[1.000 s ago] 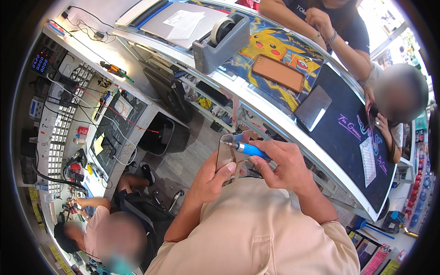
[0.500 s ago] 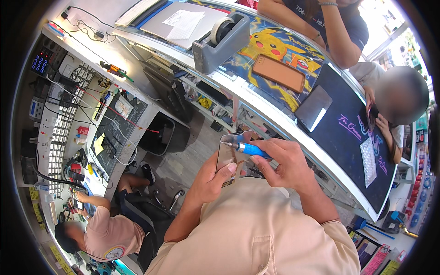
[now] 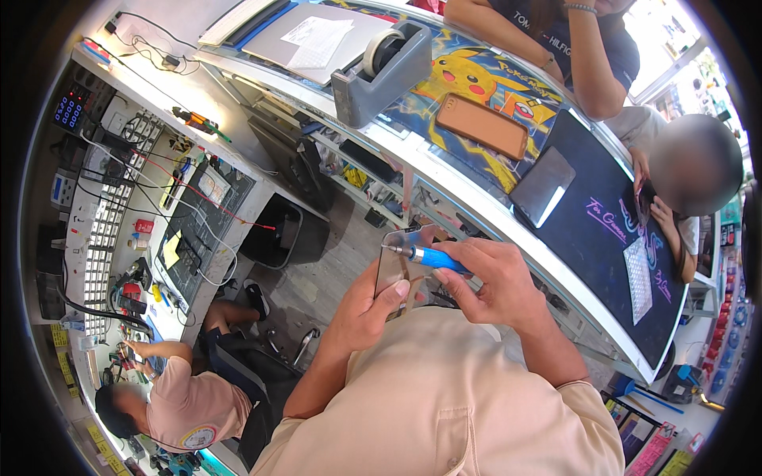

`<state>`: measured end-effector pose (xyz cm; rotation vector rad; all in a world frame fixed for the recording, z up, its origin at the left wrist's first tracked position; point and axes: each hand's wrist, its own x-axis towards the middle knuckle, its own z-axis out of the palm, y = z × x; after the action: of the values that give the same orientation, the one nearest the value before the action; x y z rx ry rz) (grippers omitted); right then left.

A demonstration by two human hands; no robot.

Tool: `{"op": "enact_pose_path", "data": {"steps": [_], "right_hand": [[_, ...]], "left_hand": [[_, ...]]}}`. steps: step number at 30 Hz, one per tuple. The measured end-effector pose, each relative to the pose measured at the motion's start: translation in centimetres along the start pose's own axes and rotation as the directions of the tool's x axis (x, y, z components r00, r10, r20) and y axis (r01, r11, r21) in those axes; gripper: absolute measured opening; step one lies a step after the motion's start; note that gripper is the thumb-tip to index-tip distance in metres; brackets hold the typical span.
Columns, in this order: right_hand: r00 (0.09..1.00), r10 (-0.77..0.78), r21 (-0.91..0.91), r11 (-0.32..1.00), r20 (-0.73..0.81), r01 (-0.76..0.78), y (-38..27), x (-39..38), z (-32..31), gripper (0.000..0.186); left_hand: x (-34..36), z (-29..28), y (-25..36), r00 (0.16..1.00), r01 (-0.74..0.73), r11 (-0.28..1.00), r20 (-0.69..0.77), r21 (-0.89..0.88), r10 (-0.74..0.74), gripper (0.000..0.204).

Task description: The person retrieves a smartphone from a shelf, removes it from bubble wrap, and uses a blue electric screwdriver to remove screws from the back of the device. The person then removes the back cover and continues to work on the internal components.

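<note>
In the head view, holds a thin grey phone panel point(image 3: 390, 271) in the left hand point(image 3: 361, 313), thumb pressed on the near face and fingers behind, grip closed. Pinches a blue screwdriver point(image 3: 436, 259) in the right hand point(image 3: 498, 279), thumb and fingers wrapped firmly round the handle. Has the panel tilted up in front of the beige shirt point(image 3: 429, 381), apart from the tabletop point(image 3: 452, 184). Aims the metal tip near the upper left corner; cannot tell whether touching or just above. Seems, as a judgement, to be working at that corner; probably calls next for a steady left grip and a light, exact tip.

Beyond, on the white-edged tabletop, carries a grey tape dispenser point(image 3: 389, 83), a brown phone case point(image 3: 482, 127) on a cartoon-printed mat point(image 3: 484, 83), and a dark smartphone point(image 3: 544, 186) by a black mat point(image 3: 591, 170). Across it, shows a person in a dark T-shirt point(image 3: 571, 47). To the left, includes a black bin point(image 3: 311, 238) and a seated co-worker point(image 3: 198, 404).
</note>
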<state>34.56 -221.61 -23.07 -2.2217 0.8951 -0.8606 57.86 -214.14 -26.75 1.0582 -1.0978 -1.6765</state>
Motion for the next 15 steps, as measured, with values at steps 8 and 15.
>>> {"op": "enact_pose_path", "data": {"steps": [8, 15], "right_hand": [[1.000, -0.011, -0.001, 1.000, 0.017, 0.011, 0.09, 0.15, -0.31, 0.031], [0.999, 0.023, -0.007, 1.000, 0.028, -0.023, 0.10, 0.10, -0.37, 0.033]], "left_hand": [[0.09, 0.16, -0.05, 0.999, -0.021, 1.000, -0.025, -0.015, 0.021, 0.048], [0.34, -0.02, -0.18, 0.999, -0.029, 0.999, -0.022, 0.020, 0.029, 0.046]]}}
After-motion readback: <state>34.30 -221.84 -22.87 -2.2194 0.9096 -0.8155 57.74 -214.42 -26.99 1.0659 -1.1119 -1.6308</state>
